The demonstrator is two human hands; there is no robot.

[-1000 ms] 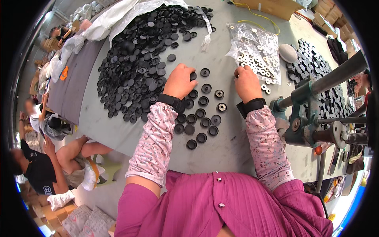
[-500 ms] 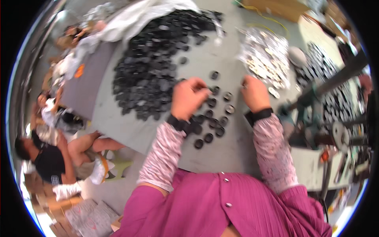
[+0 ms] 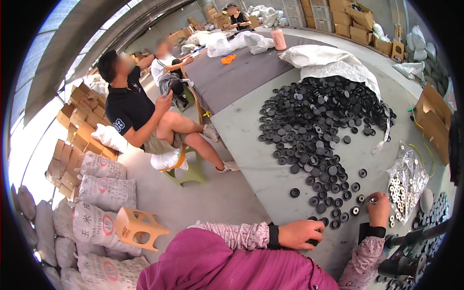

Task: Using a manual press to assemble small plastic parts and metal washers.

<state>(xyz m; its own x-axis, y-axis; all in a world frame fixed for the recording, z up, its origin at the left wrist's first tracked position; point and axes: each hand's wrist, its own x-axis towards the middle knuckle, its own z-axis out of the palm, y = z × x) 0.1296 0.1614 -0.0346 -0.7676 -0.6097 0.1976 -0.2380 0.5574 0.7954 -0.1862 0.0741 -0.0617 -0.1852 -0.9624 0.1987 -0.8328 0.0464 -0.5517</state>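
Observation:
My left hand [image 3: 297, 234] is low over the near part of the grey table [image 3: 263, 179], its fingers curled on a black round cap [image 3: 313, 241] that shows only in part. To its right, my right hand [image 3: 379, 210] is closed in a pinch on a small pale ring [image 3: 373, 200], partly hidden by the fingers. Between and beyond the hands lie loose black caps [image 3: 335, 223]. Two of them, one a cap with a pale ring in it [image 3: 355, 210], sit just left of my right hand. A large heap of black caps [image 3: 309, 121] spreads farther back.
A clear plastic bag of pale rings [image 3: 403, 193] lies right of my right hand. A metal hand press [image 3: 406, 256] stands at the near right, with rows of caps [image 3: 437, 217] beyond. A white sack [image 3: 333, 60] touches the heap. A seated person [image 3: 133, 104] is left of the table.
My view has swung left, showing more of the room. My left hand has moved nearer to my body and onto a black cap; my right hand remains in a pinch.

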